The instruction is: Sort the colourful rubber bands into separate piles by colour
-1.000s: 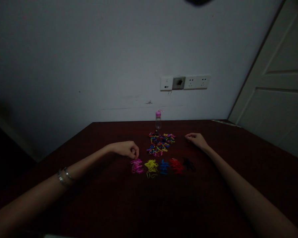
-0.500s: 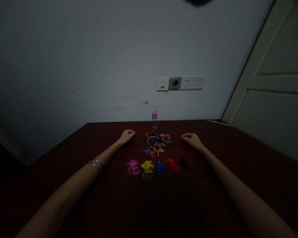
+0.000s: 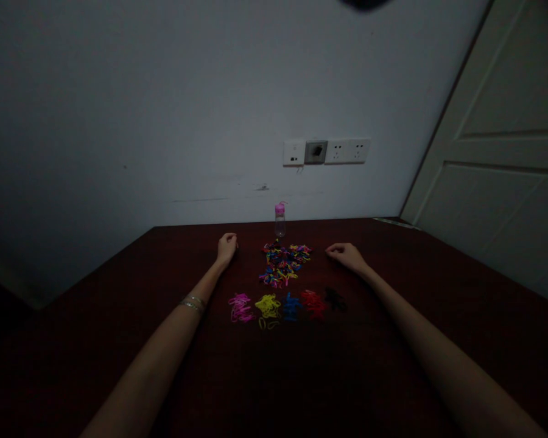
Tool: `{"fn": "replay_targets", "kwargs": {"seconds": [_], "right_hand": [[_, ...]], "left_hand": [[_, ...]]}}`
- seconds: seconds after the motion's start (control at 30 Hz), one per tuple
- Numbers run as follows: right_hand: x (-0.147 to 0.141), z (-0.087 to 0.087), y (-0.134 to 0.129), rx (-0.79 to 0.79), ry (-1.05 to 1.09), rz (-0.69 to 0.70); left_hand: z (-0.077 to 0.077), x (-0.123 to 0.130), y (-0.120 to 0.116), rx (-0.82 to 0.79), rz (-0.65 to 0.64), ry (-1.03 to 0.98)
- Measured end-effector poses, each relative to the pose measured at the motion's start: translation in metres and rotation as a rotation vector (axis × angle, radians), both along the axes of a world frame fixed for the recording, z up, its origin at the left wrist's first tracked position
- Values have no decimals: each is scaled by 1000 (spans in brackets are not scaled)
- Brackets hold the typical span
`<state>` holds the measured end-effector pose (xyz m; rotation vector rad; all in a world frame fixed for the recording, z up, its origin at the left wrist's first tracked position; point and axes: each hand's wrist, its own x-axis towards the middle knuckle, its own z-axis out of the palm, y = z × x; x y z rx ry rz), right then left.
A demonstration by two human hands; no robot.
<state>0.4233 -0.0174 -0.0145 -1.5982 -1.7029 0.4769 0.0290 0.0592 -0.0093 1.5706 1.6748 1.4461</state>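
Note:
My left hand [image 3: 228,248] rests on the table left of a mixed pile of small coloured rubber bands [image 3: 281,265]. Its fingers are curled closed, and I see nothing in them. On the other side of the pile lies my right hand [image 3: 347,256], fingers bent and pressed together, also with nothing visible in them. Nearer to me, a row of sorted rubber bands runs from pink [image 3: 240,308] through yellow [image 3: 268,306], blue [image 3: 291,306] and red [image 3: 313,304] to black [image 3: 335,299]. Neither hand touches any of the bands.
A clear bottle with a pink cap [image 3: 280,221] stands upright behind the mixed pile. The dark red table [image 3: 274,371] meets a pale wall [image 3: 201,121] carrying sockets [image 3: 347,151]. A panelled door [image 3: 497,158] is at the right.
My left hand has turned at the wrist, its fingers now pointing more away from me, and its forearm has shifted right. The view has swung slightly; my right hand looks much the same.

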Motion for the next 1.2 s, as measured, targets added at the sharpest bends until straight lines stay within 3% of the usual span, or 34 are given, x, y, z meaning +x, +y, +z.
{"fn": "replay_targets", "kwargs": {"seconds": [0.2,0.37,0.63,1.2], "right_hand": [[-23,11,-5,-45,113,221],[-47,8,-3,13,112,347],[-50,-1,-2,116,-21,289],[-49,8,-6,82,-4,322]], "left_hand": [[-1,-2,-2,15,-22,-28],[-2,-3,-2,29,-33,-77],[-8,-3,3,75,-62,-133],[-1,1,-5,60,-116,-88]]}}
